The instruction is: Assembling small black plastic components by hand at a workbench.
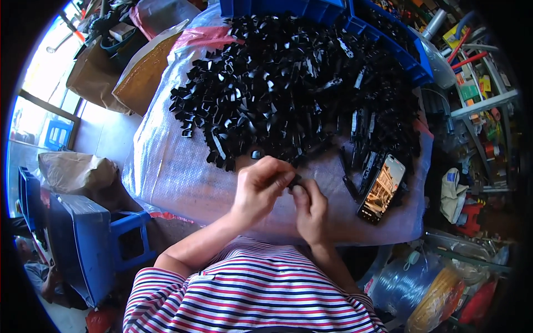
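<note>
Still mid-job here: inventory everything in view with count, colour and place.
Clips: too many to count, black, heaped on the sheet
Held piece: one, dark, between the hands
Phone: one, lit screen, right of the hands
Sheet: one, white, under the heap
Crates: two, blue, beyond the heap
Brown bag: one, brown, left
Stool: one, blue, lower left
Coils: clear-blue and yellow, lower right
Rack: grey, right; small items unclear
Other person: one, partly seen, lower left
Shirt: one, striped, bottom
Left hand: one, pinching the piece
Right hand: one, pinching the piece
</note>
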The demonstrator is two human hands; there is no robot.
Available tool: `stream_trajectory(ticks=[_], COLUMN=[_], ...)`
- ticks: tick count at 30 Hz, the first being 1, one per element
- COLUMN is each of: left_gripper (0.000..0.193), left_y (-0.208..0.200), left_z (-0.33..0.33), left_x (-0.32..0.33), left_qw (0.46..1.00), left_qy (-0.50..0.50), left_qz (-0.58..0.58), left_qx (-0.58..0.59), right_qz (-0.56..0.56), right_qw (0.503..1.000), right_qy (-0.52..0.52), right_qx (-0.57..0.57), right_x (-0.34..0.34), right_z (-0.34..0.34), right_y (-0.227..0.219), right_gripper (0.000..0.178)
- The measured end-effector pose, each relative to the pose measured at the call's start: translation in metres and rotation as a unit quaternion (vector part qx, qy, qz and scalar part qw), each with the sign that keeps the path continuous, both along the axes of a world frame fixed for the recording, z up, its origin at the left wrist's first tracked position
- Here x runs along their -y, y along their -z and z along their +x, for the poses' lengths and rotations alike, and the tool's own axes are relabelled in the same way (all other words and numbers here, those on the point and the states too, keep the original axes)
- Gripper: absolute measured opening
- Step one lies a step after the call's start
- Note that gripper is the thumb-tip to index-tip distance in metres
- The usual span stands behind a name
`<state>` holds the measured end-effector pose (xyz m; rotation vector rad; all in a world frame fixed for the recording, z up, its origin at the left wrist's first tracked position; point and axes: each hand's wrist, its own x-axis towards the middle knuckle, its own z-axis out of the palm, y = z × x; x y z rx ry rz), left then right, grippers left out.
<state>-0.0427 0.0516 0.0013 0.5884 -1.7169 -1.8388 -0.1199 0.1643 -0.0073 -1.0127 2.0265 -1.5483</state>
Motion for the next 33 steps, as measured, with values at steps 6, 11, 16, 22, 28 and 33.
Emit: stream_trajectory(ticks=[6,11,16,22,28,33], left_gripper=[0.024,0.036,0.027,0.019,0.021,0.007], left_y=[-0.013,-0.008,-0.009,0.020,0.023,0.004], left_z=[0.003,0.017,0.037,0.038,0.033,0.013], left_x=[-0.004,0.048,0.046,0.011,0.017,0.013], left_qw=[0.981,0.860,0.978,0.876,0.919,0.996], left_qy=[0.062,0.093,0.057,-0.070,-0.038,-0.017], left_qz=[0.113,0.426,0.199,-0.411,-0.367,0.026], left_qx=[-0.143,-0.264,-0.029,0.241,0.142,0.081], right_qz=[-0.025,0.215,0.210,0.052,0.010,-0.129], right_qw=[0.998,0.895,0.902,0.980,0.990,0.983], right_qy=[-0.059,0.091,0.037,0.067,0.050,0.053], right_qx=[0.001,-0.379,-0.375,-0.181,-0.130,0.117], right_x=[0.012,0.012,0.003,-0.014,-0.025,-0.023], right_z=[0.004,-0.079,-0.096,-0.057,-0.046,-0.019], right_y=[-0.020,-0.015,-0.004,-0.030,-0.012,-0.020], right_gripper=[0.022,0.022,0.027,0.017,0.019,0.015])
